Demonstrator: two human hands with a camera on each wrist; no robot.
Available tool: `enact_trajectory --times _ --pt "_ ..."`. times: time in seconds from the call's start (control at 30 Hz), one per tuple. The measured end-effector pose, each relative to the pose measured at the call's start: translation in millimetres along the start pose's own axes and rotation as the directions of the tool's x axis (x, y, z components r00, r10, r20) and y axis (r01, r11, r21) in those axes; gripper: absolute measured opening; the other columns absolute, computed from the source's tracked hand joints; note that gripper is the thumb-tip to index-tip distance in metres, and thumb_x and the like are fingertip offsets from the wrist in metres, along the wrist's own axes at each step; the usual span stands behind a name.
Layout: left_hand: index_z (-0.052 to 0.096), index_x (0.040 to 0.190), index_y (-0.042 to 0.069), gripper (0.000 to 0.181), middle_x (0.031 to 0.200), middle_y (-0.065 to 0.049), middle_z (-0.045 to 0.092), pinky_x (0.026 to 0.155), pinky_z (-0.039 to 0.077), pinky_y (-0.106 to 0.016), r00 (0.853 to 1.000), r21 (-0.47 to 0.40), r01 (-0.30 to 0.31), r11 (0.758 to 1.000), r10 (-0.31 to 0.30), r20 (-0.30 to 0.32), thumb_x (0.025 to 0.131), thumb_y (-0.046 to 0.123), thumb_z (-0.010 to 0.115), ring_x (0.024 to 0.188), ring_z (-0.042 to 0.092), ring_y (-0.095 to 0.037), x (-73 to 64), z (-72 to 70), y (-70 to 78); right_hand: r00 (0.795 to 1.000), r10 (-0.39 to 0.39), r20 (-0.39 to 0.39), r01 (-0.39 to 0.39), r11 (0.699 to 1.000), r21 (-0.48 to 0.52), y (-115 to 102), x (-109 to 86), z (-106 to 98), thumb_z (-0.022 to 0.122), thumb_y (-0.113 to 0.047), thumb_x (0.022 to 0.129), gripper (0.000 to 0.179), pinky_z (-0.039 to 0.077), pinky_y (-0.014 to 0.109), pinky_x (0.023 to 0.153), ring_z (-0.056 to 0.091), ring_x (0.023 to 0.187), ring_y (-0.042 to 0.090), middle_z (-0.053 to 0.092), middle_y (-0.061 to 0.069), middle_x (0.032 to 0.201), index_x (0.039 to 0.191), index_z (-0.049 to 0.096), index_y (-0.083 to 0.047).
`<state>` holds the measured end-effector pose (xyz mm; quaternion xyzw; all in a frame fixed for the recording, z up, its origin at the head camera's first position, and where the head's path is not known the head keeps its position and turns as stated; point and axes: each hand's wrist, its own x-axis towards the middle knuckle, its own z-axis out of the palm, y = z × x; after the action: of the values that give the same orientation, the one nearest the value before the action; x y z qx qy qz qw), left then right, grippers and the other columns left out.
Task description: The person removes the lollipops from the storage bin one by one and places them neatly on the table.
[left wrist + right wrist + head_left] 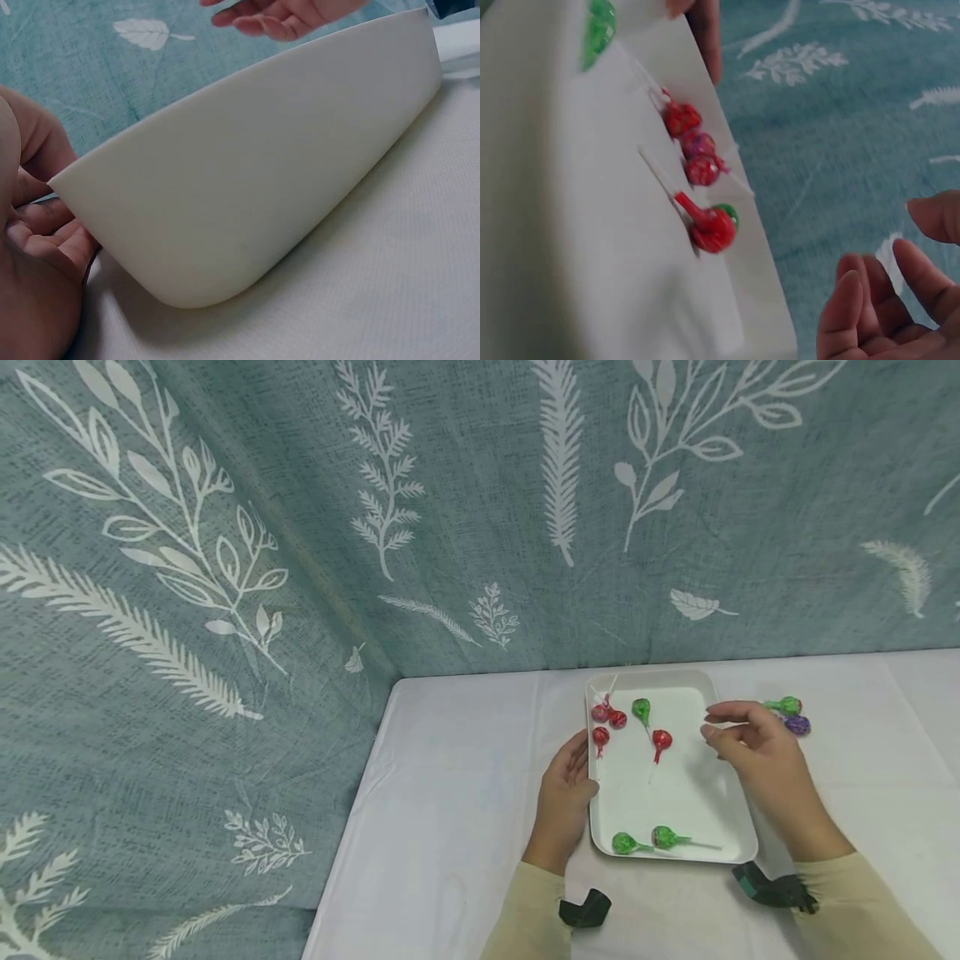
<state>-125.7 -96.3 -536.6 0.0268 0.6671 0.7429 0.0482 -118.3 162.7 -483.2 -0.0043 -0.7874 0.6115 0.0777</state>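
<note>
My left hand (564,806) grips the left side of a white tray (693,797), its thumb over the rim and its fingers along the outer wall. Several wrapped lollipops lie inside the tray. A red lollipop (662,739) and a green lollipop (641,710) are near its middle and far part. Other reddish ones, such as a red lollipop (681,118), lie along the left wall. Two green ones, including a green lollipop (664,837), lie at the near end. Over the tray's right rim hovers my right hand (768,768), fingers loosely bent, thumb apart, nothing between them.
Right of the tray, beyond my right hand, a green lollipop (787,705) and a purple lollipop (797,725) lie on the white-covered table (465,793). A blue-green leaf-patterned curtain (480,527) hangs behind and along the left side.
</note>
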Motion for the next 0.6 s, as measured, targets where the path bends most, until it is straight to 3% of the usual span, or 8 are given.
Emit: enact_trajectory --times 0.23,0.4,0.5,0.6 --pt "0.047 0.162 0.006 0.077 0.162 -0.007 0.051 0.118 0.042 -0.03 1.0 0.002 0.011 1.0 -0.011 -0.005 0.089 -0.017 0.044 0.15 0.047 -0.021 0.1 1.5 1.9 0.997 -0.01 0.077 0.014 0.998 -0.061 1 -1.3 13 0.067 -0.015 0.109 0.036 0.053 0.014 0.081 0.063 0.105 0.001 0.065 0.016 0.131 0.14 0.061 0.002" --pt "0.048 0.162 0.007 0.076 0.162 -0.006 0.052 0.118 0.042 -0.03 1.0 0.012 0.023 1.0 -0.023 -0.014 0.09 -0.017 0.045 0.15 0.048 -0.021 0.2 2.6 3.3 0.988 -0.017 0.151 0.024 0.998 -0.049 0 -3.7 22 0.067 -0.017 0.11 0.038 0.052 0.014 0.086 0.061 0.11 -0.001 0.068 0.019 0.131 0.142 0.059 0.002" --pt "0.048 0.162 0.007 0.075 0.162 -0.006 0.052 0.118 0.042 -0.03 0.999 0.011 0.033 0.999 -0.033 -0.018 0.091 -0.016 0.046 0.15 0.048 -0.021 0.4 3.0 3.7 0.982 -0.01 0.189 0.015 1.0 -0.024 2 -3.6 29 0.067 -0.017 0.11 0.039 0.056 0.019 0.082 0.063 0.113 0.005 0.065 0.02 0.133 0.142 0.058 0.002" --pt "0.048 0.162 0.008 0.074 0.162 -0.006 0.052 0.118 0.042 -0.03 0.999 0.008 0.038 0.999 -0.037 -0.019 0.092 -0.016 0.046 0.15 0.048 -0.021 0.8 3.3 3.7 0.978 -0.014 0.209 0.02 0.999 -0.026 6 -2.3 36 0.068 -0.015 0.108 0.038 0.058 0.023 0.08 0.063 0.115 0.019 0.057 0.021 0.136 0.141 0.058 0.001"
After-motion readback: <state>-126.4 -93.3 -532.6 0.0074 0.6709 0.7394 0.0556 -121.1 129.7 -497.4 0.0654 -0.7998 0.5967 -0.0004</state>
